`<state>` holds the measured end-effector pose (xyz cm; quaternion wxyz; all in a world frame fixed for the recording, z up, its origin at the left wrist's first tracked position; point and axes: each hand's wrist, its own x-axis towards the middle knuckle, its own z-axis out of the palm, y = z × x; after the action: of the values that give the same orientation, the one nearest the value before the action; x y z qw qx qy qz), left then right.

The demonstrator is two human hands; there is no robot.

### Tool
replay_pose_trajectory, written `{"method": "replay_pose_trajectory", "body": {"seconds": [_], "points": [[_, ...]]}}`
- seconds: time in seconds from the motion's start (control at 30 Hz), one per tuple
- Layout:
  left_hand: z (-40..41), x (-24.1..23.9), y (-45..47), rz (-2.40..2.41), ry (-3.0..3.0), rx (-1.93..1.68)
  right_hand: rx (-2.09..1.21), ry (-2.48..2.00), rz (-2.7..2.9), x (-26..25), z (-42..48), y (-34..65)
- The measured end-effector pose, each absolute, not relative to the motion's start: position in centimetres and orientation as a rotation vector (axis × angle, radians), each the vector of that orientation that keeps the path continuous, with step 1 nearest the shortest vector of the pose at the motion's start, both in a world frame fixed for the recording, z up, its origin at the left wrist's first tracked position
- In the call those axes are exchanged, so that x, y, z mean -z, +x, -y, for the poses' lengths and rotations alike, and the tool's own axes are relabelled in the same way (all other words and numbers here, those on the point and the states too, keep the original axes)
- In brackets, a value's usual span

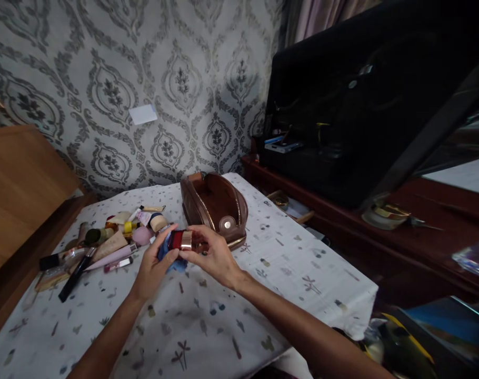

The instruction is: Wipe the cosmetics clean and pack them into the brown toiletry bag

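Between my hands, above the cloth-covered table, is a small dark-red cosmetic jar (177,240) with a shiny rose-gold end. My left hand (149,267) is closed round its red part, with a blue cloth (178,265) bunched against and below it. The fingers and thumb of my right hand (219,258) pinch the rose-gold end. Just behind my right hand stands a brown cosmetic bag (239,213), its zip open and its lining showing. To the left lies a pile of cosmetics, among them a pink makeup sponge (142,235) and a black tube (77,275).
A white patterned tablecloth (208,321) covers the table. A wooden panel (22,184) rises on the left, and a patterned wall stands behind. On the right, a large black television (342,116) rests on a dark red cabinet (432,231) with a partly open drawer (302,216).
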<state>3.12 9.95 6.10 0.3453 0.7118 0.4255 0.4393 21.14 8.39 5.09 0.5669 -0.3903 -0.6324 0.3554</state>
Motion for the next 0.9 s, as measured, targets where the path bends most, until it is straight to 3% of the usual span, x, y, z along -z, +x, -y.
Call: {"method": "replay_pose_trajectory", "body": {"seconds": [0.9], "points": [[-11.8, -9.9, 5.0, -0.961, 2.315, -1.265, -1.426, -0.701, 1.352, -9.9, -9.3, 25.5]]}}
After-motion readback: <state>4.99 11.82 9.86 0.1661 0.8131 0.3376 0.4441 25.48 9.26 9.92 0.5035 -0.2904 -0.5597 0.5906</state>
